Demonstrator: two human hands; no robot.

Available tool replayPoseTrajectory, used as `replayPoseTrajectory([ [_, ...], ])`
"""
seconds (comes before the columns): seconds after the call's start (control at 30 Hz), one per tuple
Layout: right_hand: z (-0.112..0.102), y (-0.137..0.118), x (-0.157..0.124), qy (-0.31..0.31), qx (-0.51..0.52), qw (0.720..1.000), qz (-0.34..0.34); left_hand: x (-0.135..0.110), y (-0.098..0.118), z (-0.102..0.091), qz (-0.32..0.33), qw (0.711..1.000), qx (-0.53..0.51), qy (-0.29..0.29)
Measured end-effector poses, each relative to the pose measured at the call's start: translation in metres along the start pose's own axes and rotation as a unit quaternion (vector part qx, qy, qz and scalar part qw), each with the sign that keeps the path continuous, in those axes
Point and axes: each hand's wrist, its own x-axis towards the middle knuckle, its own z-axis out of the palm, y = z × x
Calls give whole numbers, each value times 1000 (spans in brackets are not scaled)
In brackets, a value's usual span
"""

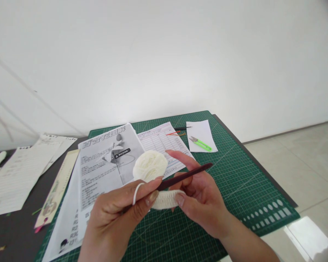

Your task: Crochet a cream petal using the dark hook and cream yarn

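Observation:
Between my hands is a small off-white crocheted piece (166,200), a curved band with rows of stitches. My left hand (120,211) pinches its left end together with a dark red crochet hook (186,176), and a strand of white yarn (136,193) loops over the left index finger. The hook slants up to the right, across the front of my right hand (202,196). My right thumb presses on the piece's right end, while the index finger is raised. Just behind the hands lies a cream yarn ball (150,165). The hook's lower tip is hidden by the left hand.
Beneath is a green cutting mat (251,182). Printed sheets (104,174) lie left of the yarn ball, with a chart (158,136) behind. Green thread snips (200,143) rest on white paper (205,127). Farther left are a bookmark-like strip (58,185) and lined paper (22,174).

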Motion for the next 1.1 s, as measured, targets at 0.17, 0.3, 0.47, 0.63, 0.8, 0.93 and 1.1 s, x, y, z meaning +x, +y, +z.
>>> replayPoseTrajectory([
  [0.17,1,0,1,-6,4,1000,-3,0,1,2,20,1000,4,-8],
  [0.3,2,1,1,-1,4,1000,-2,-1,0,3,21,1000,4,6],
  [0.47,3,0,0,-5,8,1000,-2,0,0,4,10,1000,-12,-2],
  [0.63,3,0,0,5,-6,1000,9,-1,3,7,-4,1000,-7,16],
  [0.8,5,0,0,16,-27,999,19,-3,9,11,-29,999,-6,41],
  [0.93,5,0,0,13,-21,1000,18,-3,10,11,-33,999,-4,39],
  [1.1,5,1,-1,15,-14,999,31,-3,10,11,-36,999,-12,28],
])
